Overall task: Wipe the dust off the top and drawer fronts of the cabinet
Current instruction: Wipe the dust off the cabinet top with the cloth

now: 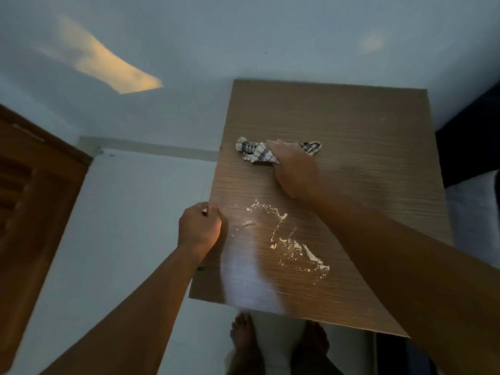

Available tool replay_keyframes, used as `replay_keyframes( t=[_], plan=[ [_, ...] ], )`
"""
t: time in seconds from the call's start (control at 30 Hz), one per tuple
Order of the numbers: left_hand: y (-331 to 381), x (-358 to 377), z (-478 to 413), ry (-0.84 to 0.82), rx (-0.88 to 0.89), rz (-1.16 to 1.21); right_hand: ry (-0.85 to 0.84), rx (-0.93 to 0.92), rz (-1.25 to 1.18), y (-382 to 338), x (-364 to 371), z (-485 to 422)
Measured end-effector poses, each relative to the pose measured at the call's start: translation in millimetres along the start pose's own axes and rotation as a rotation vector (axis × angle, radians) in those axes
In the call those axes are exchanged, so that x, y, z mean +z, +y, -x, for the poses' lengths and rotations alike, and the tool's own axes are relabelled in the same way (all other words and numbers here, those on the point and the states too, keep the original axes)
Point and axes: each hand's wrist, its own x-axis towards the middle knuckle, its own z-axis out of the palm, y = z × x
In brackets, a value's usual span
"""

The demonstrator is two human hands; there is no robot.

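I look straight down on the cabinet's wood-grain top (365, 136). My right hand (293, 171) presses a crumpled white cloth with dark checks (257, 152) onto the middle of the top; cloth ends stick out on both sides of the fingers. White dust or powder (292, 239) lies smeared in streaks on the near half of the top, below that hand. My left hand (200, 228) is curled over the cabinet's left edge beside the dust. The drawer fronts are hidden under the top.
A brown wooden door (32, 201) stands at the left. The pale wall and floor surround the cabinet. My bare feet (243, 345) stand at its front edge. A dark bed edge with white bedding (470, 207) lies close on the right.
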Motion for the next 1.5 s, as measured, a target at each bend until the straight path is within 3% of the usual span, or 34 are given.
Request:
replay_keyframes(
  t=[0.1, 0.23, 0.37, 0.47, 0.53, 0.6, 0.7, 0.83, 0.97, 1.1, 1.23, 1.5],
  plan=[
    [-8, -1, 8, 0.076, -0.044, 0.034, -0.066, -0.058, -0.009, -10, -1, 23],
    [-17, 0, 13, 0.142, -0.141, 0.162, -0.17, -0.293, -0.078, 1, -6, 92],
    [-20, -4, 17, 0.119, -0.281, 0.333, -0.214, -0.376, 0.049, 6, -11, 153],
    [-22, -4, 17, 0.123, -0.263, 0.35, -0.177, -0.386, -0.14, 12, -17, 186],
    [-24, -3, 17, 0.131, -0.25, 0.352, -0.095, -0.251, -0.355, 10, -26, 189],
    [-27, -3, 14, 0.131, -0.251, 0.364, -0.017, -0.123, -0.444, 0, -36, 169],
    [-28, -5, 12, 0.101, -0.261, 0.373, 0.08, -0.088, -0.283, -9, -43, 106],
    [-29, -8, 9, 0.065, -0.266, 0.355, 0.087, -0.013, -0.12, -7, -36, 5],
    [-32, -9, 6, 0.037, -0.257, 0.385, 0.053, -0.04, -0.005, -2, -5, -62],
    [-34, -9, 5, 0.023, -0.247, 0.395, 0.056, -0.09, 0.048, -29, 24, -62],
    [-36, -13, 7, -0.024, -0.277, 0.451, -0.133, -0.269, 0.032, -64, 26, -15],
    [-47, -32, 15, -0.194, -0.319, 0.474, -0.357, -0.547, -0.029, -39, 39, 120]
  ],
)
